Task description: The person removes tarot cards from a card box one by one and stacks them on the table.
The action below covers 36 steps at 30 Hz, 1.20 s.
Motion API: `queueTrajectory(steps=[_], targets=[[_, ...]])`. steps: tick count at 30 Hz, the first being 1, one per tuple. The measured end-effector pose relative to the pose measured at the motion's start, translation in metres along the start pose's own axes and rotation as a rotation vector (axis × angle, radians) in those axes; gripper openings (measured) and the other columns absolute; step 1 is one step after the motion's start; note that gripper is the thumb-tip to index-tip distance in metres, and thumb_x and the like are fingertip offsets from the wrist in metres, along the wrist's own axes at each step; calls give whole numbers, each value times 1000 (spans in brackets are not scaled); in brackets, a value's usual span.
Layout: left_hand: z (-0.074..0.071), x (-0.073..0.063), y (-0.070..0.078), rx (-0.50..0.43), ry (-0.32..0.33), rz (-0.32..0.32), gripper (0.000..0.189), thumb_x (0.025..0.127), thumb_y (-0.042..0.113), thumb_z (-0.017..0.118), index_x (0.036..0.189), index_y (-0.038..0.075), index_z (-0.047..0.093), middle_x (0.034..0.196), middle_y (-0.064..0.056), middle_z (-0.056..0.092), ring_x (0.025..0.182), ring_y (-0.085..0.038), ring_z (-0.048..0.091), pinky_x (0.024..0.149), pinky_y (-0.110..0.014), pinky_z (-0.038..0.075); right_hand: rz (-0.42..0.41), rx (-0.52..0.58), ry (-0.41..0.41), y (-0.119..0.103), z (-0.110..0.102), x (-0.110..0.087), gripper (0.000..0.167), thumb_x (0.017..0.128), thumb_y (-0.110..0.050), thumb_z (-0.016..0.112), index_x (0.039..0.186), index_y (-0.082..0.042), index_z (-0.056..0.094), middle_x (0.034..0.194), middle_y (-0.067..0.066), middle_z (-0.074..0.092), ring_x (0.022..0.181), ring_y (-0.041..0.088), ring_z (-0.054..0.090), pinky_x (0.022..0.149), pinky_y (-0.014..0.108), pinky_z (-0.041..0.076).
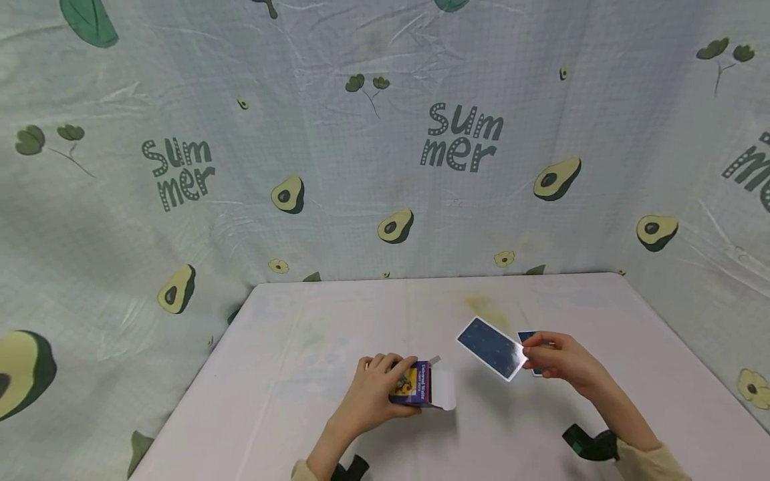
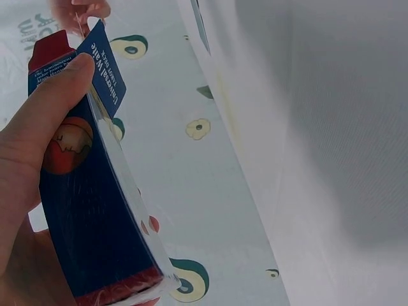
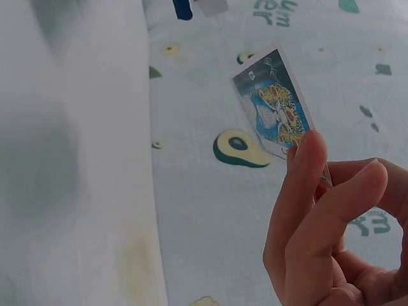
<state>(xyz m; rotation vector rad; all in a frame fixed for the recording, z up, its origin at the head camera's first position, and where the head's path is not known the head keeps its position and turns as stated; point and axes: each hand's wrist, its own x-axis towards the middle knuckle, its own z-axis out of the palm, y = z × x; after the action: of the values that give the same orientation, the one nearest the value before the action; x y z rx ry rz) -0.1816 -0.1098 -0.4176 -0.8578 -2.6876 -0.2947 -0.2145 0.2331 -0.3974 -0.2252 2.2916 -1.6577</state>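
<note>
My pale sleeves [image 1: 652,462] come in from the near side, and a dark wrist camera [image 1: 592,443] sits by the right cuff. My left hand [image 1: 373,389] grips a blue and purple card box [image 1: 406,386], its lettered end towards my right and its white flap [image 1: 444,390] hanging open. My right hand [image 1: 559,361] pinches a card [image 1: 492,347] by one corner, between the fingers and thumb, above the bench [image 1: 313,347] and apart from the box; its dark blue back faces up, and the other side carries a yellow and blue picture. Just behind that hand lies a second card [image 1: 527,335], partly hidden by it. Beyond the bench hangs a cloth [image 1: 337,153] printed with avocados and "summer".
</note>
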Motion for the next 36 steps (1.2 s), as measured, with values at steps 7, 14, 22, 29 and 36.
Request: queueTrajectory(steps=[7, 14, 22, 29, 36], targets=[[0, -1, -1, 0, -4, -8, 76, 64, 56, 69, 129, 23, 45, 108, 4, 54, 96, -14, 50, 85, -42, 36, 68, 8, 86, 4, -15, 2, 25, 89, -29, 52, 101, -6, 55, 82, -11, 61, 77, 4, 62, 61, 25, 45], [-1, -1, -3, -1, 8, -13, 76, 64, 55, 70, 128, 24, 44, 109, 4, 54, 96, -13, 50, 85, -42, 36, 92, -40, 125, 5, -27, 2, 51, 89, -34, 52, 124, 2, 42, 91, -9, 62, 85, 6, 60, 72, 31, 43], [-3, -1, -3, 0, 1, -12, 76, 64, 55, 70, 128, 24, 45, 108, 4, 54, 96, -14, 50, 85, -42, 37, 115, -24, 98, 20, -40, -1, 59, 89, -31, 52, 131, 7, 34, 90, -13, 63, 82, 2, 62, 70, 27, 46], [-2, -2, -7, 3, -18, -7, 74, 64, 55, 70, 127, 24, 45, 107, 3, 54, 96, -14, 51, 83, -42, 37, 174, 111, 80, 39, -48, -5, 59, 89, -22, 53, 130, 11, 28, 84, -10, 64, 80, 7, 64, 63, 16, 48], [1, -7, -13, -14, -1, -10, 75, 64, 54, 71, 127, 23, 46, 106, 3, 55, 95, -14, 52, 83, -42, 37, 225, 180, 110, 49, -51, -3, 58, 89, -15, 53, 130, 14, 25, 83, -6, 64, 77, 9, 65, 62, 16, 48]])
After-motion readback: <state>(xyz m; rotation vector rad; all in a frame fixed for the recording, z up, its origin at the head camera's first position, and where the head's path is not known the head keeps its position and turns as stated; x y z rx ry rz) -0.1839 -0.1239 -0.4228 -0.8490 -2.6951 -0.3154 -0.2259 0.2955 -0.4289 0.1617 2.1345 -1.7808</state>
